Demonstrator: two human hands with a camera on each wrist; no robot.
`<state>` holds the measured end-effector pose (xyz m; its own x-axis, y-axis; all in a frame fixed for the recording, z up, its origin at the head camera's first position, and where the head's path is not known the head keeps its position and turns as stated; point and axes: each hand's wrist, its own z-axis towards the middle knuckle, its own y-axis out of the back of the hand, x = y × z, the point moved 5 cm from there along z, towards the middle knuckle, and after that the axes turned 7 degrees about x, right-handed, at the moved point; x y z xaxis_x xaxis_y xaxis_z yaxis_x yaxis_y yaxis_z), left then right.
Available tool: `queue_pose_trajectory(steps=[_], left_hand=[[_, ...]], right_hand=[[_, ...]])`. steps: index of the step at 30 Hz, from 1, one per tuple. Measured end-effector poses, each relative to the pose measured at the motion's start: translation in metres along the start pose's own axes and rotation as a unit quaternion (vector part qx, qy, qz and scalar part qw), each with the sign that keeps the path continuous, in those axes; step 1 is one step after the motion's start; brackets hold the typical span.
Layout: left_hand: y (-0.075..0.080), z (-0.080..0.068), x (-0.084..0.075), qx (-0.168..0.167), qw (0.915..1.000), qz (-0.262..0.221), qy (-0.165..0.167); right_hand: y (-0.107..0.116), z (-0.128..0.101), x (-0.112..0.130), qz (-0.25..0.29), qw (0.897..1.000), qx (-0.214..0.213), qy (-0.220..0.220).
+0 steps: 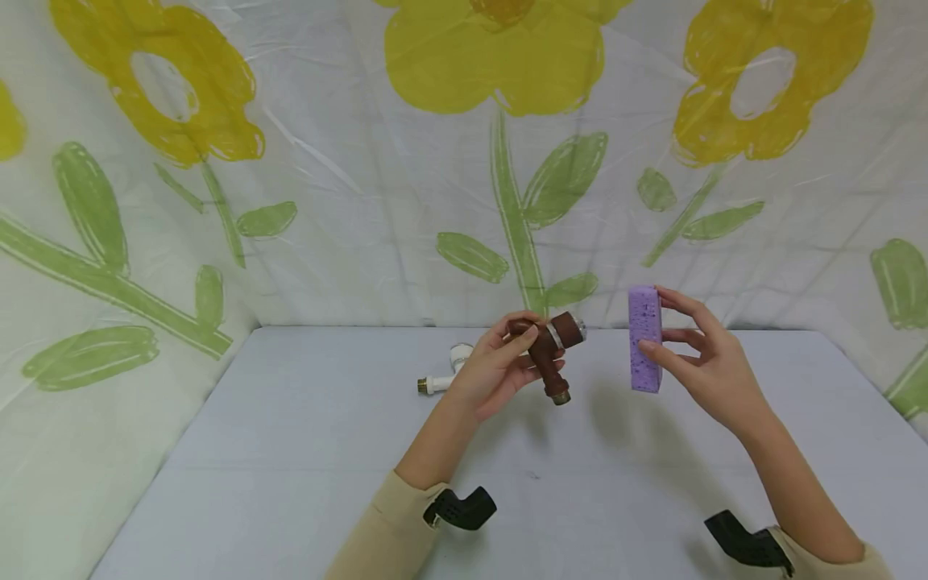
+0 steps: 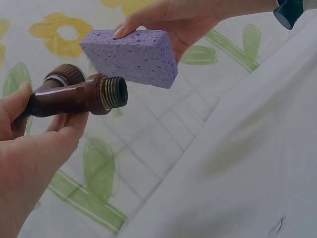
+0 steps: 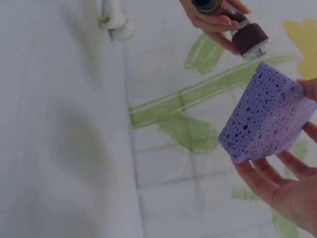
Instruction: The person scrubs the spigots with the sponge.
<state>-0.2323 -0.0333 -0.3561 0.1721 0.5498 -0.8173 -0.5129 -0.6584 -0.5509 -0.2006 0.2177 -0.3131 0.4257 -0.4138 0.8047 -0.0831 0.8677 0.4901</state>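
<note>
My left hand [image 1: 500,362] grips a brown tap-like pipe fitting [image 1: 551,350] with a brass threaded end [image 2: 113,92], held above the table. My right hand [image 1: 699,354] holds a purple sponge block [image 1: 644,338] upright between thumb and fingers, a short way to the right of the fitting. In the left wrist view the sponge [image 2: 131,55] hangs just above the fitting's threaded mouth, apart from it. The right wrist view shows the sponge [image 3: 265,116] resting against my fingers [image 3: 277,173], with the fitting [image 3: 242,29] beyond it.
A white plastic tap fitting [image 1: 444,372] with a brass end lies on the pale grey table [image 1: 290,451] behind my left hand. A flower-printed sheet [image 1: 464,161] hangs as a backdrop on three sides.
</note>
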Motion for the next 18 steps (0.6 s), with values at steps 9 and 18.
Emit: queue_pose_trajectory(steps=[9,18], left_hand=[[0.001,-0.002,-0.002,0.101,0.9945,0.027,-0.006],[0.009,0.011,-0.003,0.047,0.9818,0.184,0.001]], right_hand=[[0.012,-0.005,-0.017,-0.003,1.000,0.000,-0.014],[0.019,-0.005,-0.033,-0.017,0.999,-0.002,-0.035]])
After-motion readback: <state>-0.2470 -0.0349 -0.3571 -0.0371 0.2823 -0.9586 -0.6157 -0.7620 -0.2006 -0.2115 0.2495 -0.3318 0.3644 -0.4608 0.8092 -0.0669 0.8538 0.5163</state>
